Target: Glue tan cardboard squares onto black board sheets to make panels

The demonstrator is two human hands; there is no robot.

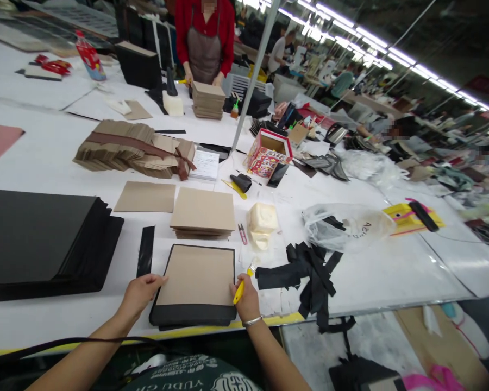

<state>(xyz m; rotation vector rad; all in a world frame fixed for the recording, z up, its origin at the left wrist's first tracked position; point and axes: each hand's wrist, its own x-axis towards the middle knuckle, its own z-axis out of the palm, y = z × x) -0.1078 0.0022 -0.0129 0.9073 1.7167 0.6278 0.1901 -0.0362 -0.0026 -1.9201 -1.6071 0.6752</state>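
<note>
Before me a beige cardboard panel [201,277] lies on a black sheet [193,315] whose dark border shows around it, widest along the near side. My left hand [140,293] pinches the panel's left edge between thumb and finger. At the right edge, my right hand [246,297] holds a yellow-handled brush [244,283], bristles pointing away, while its fingers touch the panel's side. Behind the panel stands a stack of cardboard panels [204,212], with a single cardboard piece [145,196] to its left. A black strip [145,251] lies just beyond my left hand.
A tall stack of black sheets [36,239] fills the left. A white glue tub [262,220], small snips [242,234] and a heap of black strips [309,277] lie to the right. Further off are tied cardboard bundles [126,146], a metal pole [255,76] and a co-worker [205,43].
</note>
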